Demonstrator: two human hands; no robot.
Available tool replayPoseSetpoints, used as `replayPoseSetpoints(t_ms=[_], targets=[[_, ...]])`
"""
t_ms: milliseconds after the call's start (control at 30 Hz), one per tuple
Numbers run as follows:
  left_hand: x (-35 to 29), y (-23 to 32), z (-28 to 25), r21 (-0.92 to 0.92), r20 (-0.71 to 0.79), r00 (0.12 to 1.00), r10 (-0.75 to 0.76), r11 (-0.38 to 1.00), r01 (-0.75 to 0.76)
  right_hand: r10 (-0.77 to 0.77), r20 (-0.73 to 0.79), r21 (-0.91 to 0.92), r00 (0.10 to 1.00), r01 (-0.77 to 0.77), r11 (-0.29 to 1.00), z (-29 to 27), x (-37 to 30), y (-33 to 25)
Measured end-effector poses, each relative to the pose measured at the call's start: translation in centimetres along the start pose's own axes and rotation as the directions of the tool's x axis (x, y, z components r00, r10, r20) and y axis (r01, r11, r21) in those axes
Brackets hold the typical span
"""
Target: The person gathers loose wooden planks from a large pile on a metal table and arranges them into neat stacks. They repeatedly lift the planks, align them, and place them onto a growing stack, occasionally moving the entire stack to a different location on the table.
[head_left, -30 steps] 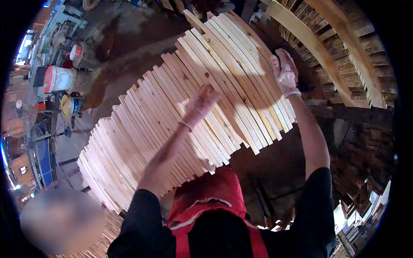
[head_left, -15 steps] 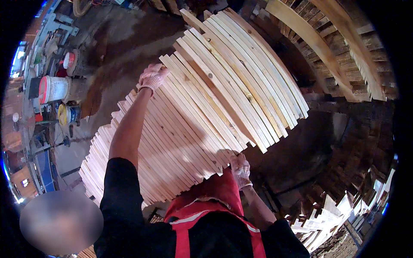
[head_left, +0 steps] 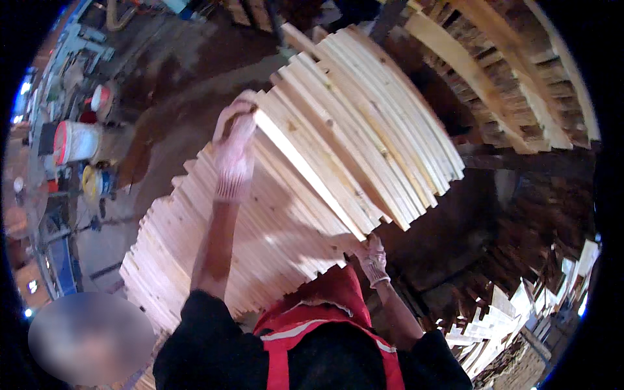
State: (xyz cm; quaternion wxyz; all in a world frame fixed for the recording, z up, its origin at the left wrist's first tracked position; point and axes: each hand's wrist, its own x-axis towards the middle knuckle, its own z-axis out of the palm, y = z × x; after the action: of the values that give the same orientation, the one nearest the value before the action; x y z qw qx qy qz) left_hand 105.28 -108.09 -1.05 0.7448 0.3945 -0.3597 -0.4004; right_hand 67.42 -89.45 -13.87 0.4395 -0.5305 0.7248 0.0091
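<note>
Both hands wear pale knitted gloves and hold opposite ends of one pale wooden strip [head_left: 304, 169]. My left hand [head_left: 235, 146] closes round its far-left end, and my right hand [head_left: 372, 259] grips its near-right end, close to the red apron [head_left: 312, 304]. One edge of this strip catches the light, and it stands a little raised and tilted against its neighbours. Beyond it lies a raised bundle of knotty strips [head_left: 383, 110], side by side. Nearer and to the left, a flat layer of similar strips [head_left: 170, 237] spreads out with uneven ends.
White buckets with red rims [head_left: 79, 142] and a yellow-and-blue bucket [head_left: 97, 182] stand on the left. Stacked timber with long curved-looking boards [head_left: 468, 71] is at the upper right. Offcuts [head_left: 500, 325] pile up at the lower right. A blurred oval covers the lower left.
My left hand has turned and tipped the strip, whose edge now shows bright. My right hand has shifted slightly right with its near end. The view has moved a little.
</note>
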Motion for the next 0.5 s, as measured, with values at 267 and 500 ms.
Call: replayPoseSetpoints(t_ms=[267, 500], targets=[[-3.0, -2.6, -0.4, -0.438, -0.168, 0.84, -0.516, 0.803, 0.405, -0.356, -0.169, -0.262, 0.919, 0.306, 0.915, -7.3, -5.4, -3.1], [-9.3, -12.9, 1.3, 0.774, -0.169, 0.984, -0.056, 0.61, 0.168, -0.488, -0.44, -0.427, 0.753, 0.303, 0.852, -19.1, -2.1, -0.6]])
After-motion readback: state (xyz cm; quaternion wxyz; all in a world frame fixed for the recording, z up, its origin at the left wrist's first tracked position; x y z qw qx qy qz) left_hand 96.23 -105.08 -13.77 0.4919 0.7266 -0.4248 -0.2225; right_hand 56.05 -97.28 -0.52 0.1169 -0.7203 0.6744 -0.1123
